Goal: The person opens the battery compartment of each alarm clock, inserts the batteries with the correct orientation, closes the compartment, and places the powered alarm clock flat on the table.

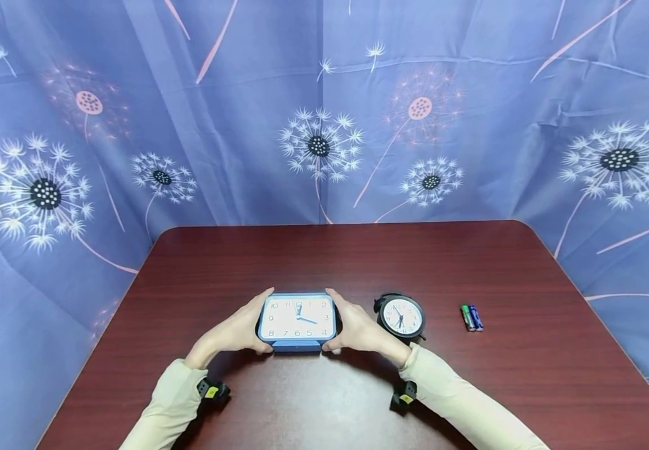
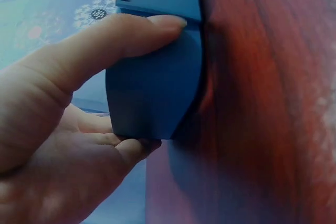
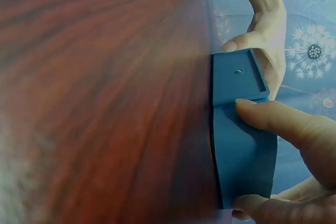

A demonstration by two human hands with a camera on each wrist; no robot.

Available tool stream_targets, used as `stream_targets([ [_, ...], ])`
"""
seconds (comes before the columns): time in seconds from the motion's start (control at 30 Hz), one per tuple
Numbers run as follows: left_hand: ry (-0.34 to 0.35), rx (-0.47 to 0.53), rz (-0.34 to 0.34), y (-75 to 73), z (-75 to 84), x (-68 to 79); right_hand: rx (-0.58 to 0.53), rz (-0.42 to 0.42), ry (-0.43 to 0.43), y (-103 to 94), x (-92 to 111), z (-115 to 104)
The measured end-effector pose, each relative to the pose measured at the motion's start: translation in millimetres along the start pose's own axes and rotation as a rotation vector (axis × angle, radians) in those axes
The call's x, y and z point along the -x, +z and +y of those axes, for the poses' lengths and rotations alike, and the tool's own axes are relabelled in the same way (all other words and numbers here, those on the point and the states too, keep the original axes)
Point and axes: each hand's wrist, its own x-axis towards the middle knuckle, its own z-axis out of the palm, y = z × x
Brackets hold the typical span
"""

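Observation:
A blue rectangular desk clock point(image 1: 297, 317), its white dial facing up toward the head camera, is held between both hands. At its left end the left hand point(image 1: 237, 329) grips it, thumb along the lower edge and fingers round the far side. The right hand point(image 1: 360, 328) grips the opposite end the same way. In the left wrist view the left thumb point(image 2: 157, 29) lies across the clock's blue casing point(image 2: 152, 82). The right wrist view shows the right thumb point(image 3: 257, 113) beside a recessed panel point(image 3: 236, 74) with a small hole.
Just right of the right hand, a round black alarm clock point(image 1: 402, 316) with a white dial stands on the dark red wooden table point(image 1: 341, 256). Farther right lie two batteries, one green point(image 1: 467, 318) and one blue point(image 1: 476, 318). A blue dandelion-print curtain point(image 1: 257, 125) hangs behind the table.

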Motion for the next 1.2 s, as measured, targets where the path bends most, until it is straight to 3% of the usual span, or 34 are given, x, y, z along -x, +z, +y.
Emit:
stream_targets([
  [0.27, 0.032, 0.026, 0.064, -0.2, -3.6, -2.9, 0.002, 0.041, -0.001, 0.9, -1, 2],
  [0.43, 0.011, 0.068, 0.087, -0.9, -5.6, -2.8, -0.029, 0.059, 0.014, 0.8, -3, 1],
  [0.93, 0.024, 0.390, 0.024, -2.9, -3.3, 1.8, -0.144, 0.049, 0.039, -3.2, -2, -4],
  [1.2, 0.004, 0.388, 0.030, -6.5, 2.7, 3.5, -0.224, 0.030, 0.055, -8.5, 1, -8],
])
